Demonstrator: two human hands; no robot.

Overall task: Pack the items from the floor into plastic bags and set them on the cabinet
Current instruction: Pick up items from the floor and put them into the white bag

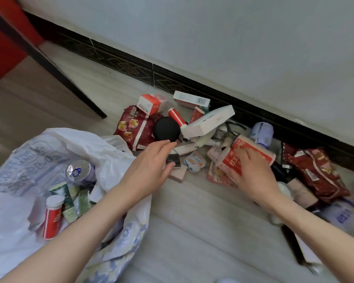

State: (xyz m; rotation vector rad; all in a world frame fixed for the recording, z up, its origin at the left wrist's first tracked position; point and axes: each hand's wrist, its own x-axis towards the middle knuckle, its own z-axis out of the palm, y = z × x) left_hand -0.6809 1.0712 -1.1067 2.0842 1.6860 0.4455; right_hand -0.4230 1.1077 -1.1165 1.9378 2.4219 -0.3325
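A white plastic bag (pixel 35 152) with blue print lies open on the floor at the left. Inside it are a red tube (pixel 51 217), green packets and a clear cup lid. My left hand (pixel 151 162) reaches over the bag's edge to the pile and pinches a small black box (pixel 175 160). Just beyond that hand sits a round black case (pixel 167 129). My right hand (pixel 251 172) grips a red and white pack (pixel 253 150) in the middle of the pile.
Along the dark skirting board (pixel 192 82) lie a red snack bag (pixel 131 127), a red and white carton (pixel 149 104), a long white box (pixel 208 121), a pale blue bottle (pixel 262 131) and dark red packets (pixel 315 172). A dark furniture leg (pixel 70 78) stands left.
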